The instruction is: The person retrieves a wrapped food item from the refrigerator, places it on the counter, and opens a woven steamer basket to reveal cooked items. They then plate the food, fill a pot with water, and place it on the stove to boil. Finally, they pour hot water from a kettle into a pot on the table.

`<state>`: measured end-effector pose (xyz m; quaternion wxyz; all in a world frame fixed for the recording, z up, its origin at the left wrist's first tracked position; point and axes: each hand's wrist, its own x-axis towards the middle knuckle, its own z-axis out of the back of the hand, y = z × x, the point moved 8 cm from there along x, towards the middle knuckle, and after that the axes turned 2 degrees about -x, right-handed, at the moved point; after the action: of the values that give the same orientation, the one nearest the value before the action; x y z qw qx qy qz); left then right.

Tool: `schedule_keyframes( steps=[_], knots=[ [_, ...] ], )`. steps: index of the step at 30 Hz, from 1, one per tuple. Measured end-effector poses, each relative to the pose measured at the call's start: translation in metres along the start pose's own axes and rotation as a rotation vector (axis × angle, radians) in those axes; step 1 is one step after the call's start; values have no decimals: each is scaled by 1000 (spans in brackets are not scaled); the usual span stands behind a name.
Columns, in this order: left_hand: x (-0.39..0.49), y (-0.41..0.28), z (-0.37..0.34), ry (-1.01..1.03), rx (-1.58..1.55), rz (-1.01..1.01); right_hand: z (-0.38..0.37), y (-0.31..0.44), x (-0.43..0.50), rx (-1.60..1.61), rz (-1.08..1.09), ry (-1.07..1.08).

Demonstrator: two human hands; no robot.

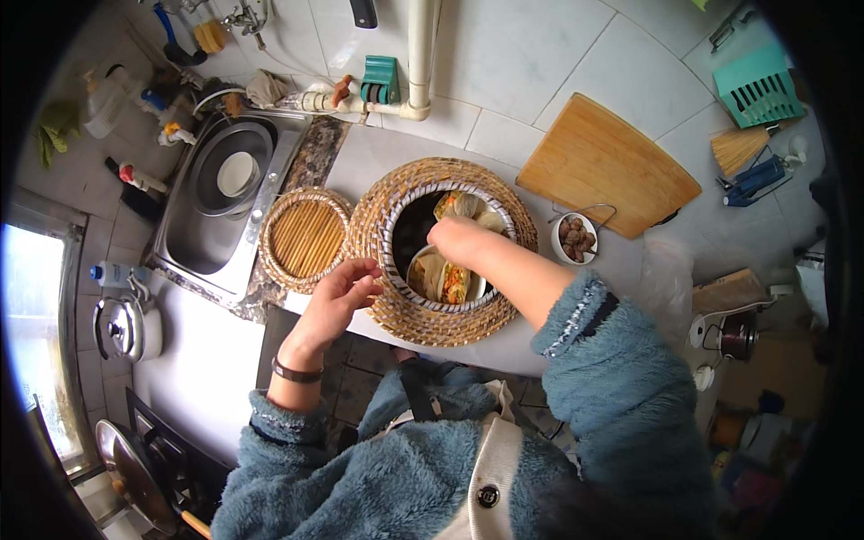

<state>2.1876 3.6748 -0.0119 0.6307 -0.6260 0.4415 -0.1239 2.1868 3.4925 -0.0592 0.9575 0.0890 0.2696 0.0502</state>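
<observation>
A large round woven straw basket [378, 314] stands on the counter before me. Down inside it, stuffed flatbread wraps [453, 283] with shredded orange and green filling rest in a pale dish [477, 289]. More wraps [461, 204] show at the far side of the opening. My right hand [459, 241] reaches over the rim into the basket, above the wraps. Its fingertips are hidden, so whether they hold anything does not show. My left hand [344, 297] hovers at the basket's left edge, holding nothing, its fingers loosely curled and apart. Beside it lies a smaller round woven piece [307, 237] with a slatted middle.
A steel sink [196, 236] with a dark basin [208, 185] is at left. A wooden cutting board [601, 165] leans against the tiles. Near it stands a white bowl [559, 251] of brown, lumpy food. A kettle [125, 327] and a lidded pan [138, 482] are lower left.
</observation>
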Motion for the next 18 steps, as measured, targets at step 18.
schedule_keyframes(
  steps=[18],
  knots=[
    [8, 6, -19, -5, -38, 64, 27, -88, -123, 706, -97, -775]
  ],
)
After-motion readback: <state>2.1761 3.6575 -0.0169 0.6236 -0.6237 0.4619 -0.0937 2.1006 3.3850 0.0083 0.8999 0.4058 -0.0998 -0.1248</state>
